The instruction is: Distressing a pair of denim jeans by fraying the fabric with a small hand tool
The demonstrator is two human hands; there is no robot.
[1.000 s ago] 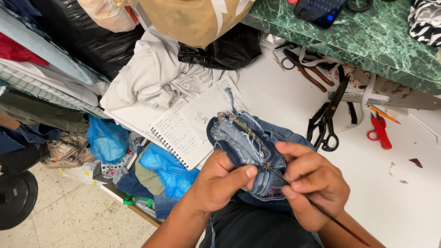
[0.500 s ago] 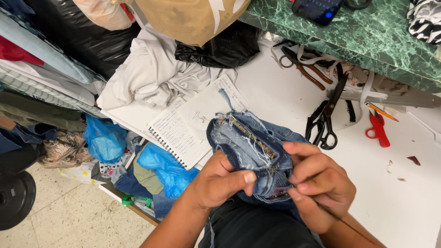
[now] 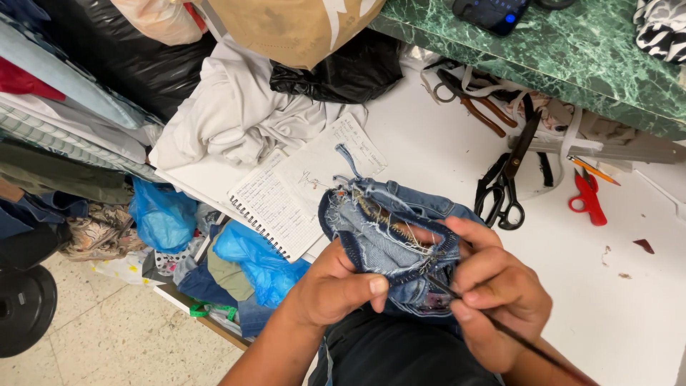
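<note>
A piece of blue denim [image 3: 389, 229] with a frayed, opened seam and a zipper strip sits bunched over the edge of the white table [image 3: 443, 154]. My left hand [image 3: 336, 286] grips the denim from below, thumb pressed on its dark hem. My right hand [image 3: 496, 289] holds the other side and pinches a thin dark pointed tool [image 3: 500, 325] whose tip rests at the seam threads. The tool's handle runs down to the right, past my wrist.
An open spiral notebook [image 3: 300, 189] lies beside the denim, with a white cloth [image 3: 236, 118] behind it. Black scissors [image 3: 504, 186], brown-handled pliers [image 3: 479, 111], red snips [image 3: 589, 196] and a phone [image 3: 493, 11] on the green marble shelf [image 3: 572, 64] are to the right. Blue bags [image 3: 254, 250] sit below.
My hands and the denim have shifted slightly; the right hand's fingers have worked the tool a little along the seam. Nothing was let go.
</note>
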